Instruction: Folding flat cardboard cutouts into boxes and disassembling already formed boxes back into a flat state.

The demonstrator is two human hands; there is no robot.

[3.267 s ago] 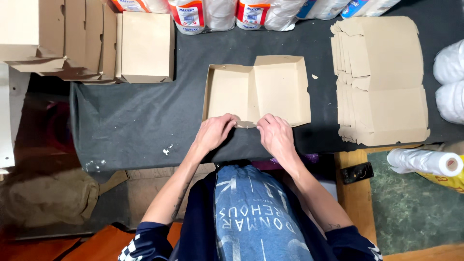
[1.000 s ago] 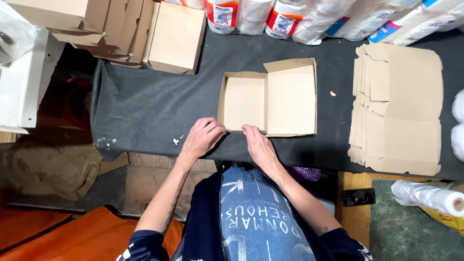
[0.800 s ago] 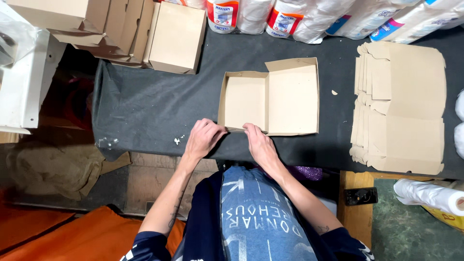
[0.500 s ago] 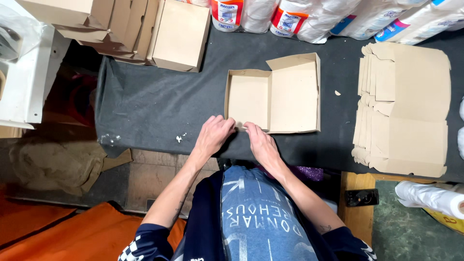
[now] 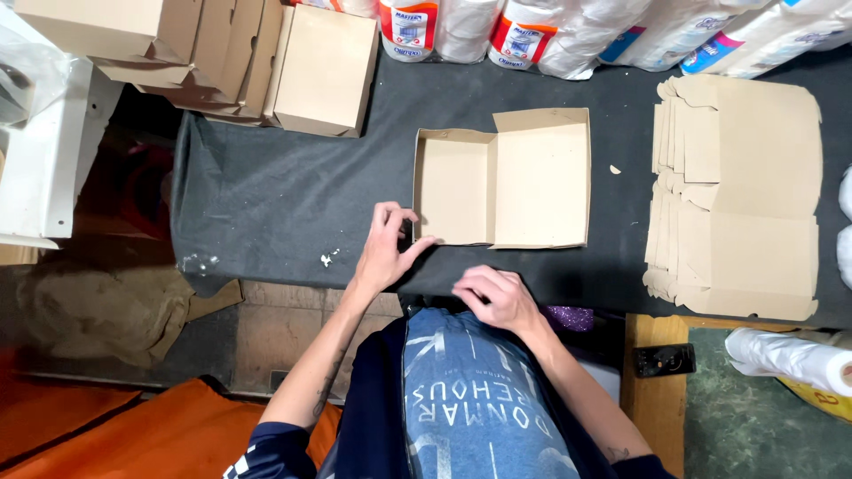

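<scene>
While the left hand (image 5: 383, 253) reaches toward the near left corner of the open cardboard box (image 5: 502, 179), its fingers (image 5: 417, 248) are spread and loosely curled, the thumb tip touching the box's lower left edge, with nothing clasped between them. The right hand (image 5: 497, 297) hovers close to the body, just short of the desk's near edge, its fingers half curled and holding nothing; it is apart from the box. That box lies folded open on the dark grey cloth of the desk (image 5: 266, 186), in the middle, its shallow tray on the left and its wider lid flap on the right. To the right, well apart, sits a stack of flat unfolded cardboard blanks (image 5: 741, 195). At the far left corner of the desk stand several finished closed boxes (image 5: 324, 71), leaning one against another. Along the far edge runs a row of wrapped paper rolls (image 5: 550, 31). Another white roll (image 5: 785, 355) lies on a lower surface at the right, near a small black device (image 5: 661, 359).
</scene>
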